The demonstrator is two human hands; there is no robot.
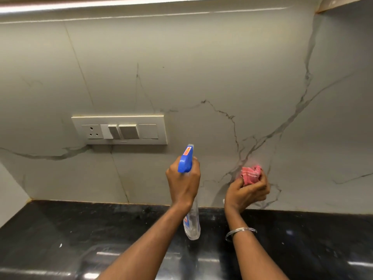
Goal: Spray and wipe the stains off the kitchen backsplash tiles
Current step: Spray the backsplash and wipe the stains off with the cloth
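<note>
Below and right of the cream rectangular wall switch plate (119,130), the left hand (182,183) is wrapped round the neck of a clear plastic spray bottle with a blue trigger head (185,161), its nozzle toward the pale grey marble-veined backsplash tiles (201,67). Farther right of the plate, the right hand (246,194) clutches a crumpled pink cloth (251,174) close against the tiles. A glossy black stone tabletop (60,229) runs beneath the plate.

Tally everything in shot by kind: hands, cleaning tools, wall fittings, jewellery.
Hands: 2 (left hand, right hand)
Cleaning tools: 2 (spray bottle, pink cloth)
Wall fittings: 1 (switch plate)
Jewellery: 1 (bangle)
Total: 6
</note>
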